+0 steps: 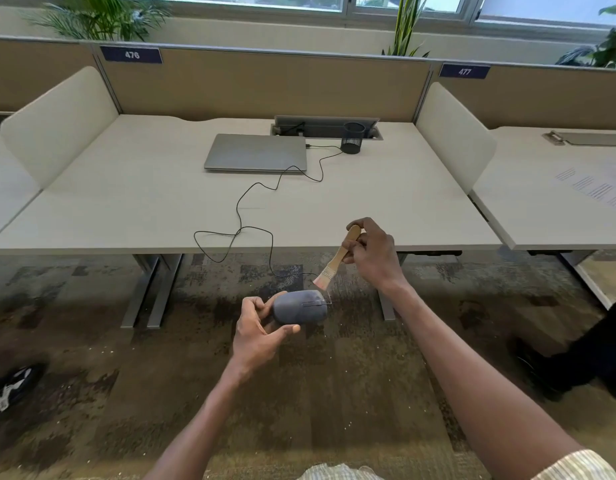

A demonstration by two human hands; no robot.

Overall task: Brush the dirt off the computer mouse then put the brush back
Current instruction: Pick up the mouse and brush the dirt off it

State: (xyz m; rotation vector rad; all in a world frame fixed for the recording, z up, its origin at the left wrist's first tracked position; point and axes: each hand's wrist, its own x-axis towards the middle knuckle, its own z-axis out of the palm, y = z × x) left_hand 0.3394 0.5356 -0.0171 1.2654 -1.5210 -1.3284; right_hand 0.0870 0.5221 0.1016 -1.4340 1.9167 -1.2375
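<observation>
Before the desk [161, 209]: one mouse [299, 307], one brush [337, 258]

Grey mouse [300, 307] — tan-handled brush [337, 258] — black mesh cup [353, 137].

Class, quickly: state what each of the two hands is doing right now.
Left hand: closed, gripping the grey computer mouse.
Right hand: closed, holding the wooden-handled brush, bristles just above the mouse.

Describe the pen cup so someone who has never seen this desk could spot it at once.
Start at the desk under the 476 sign. Behind the closed laptop runs a cable tray; the pen cup stands at its right end. It is the only upright thing on the desk: a dark mesh cylinder.
</observation>
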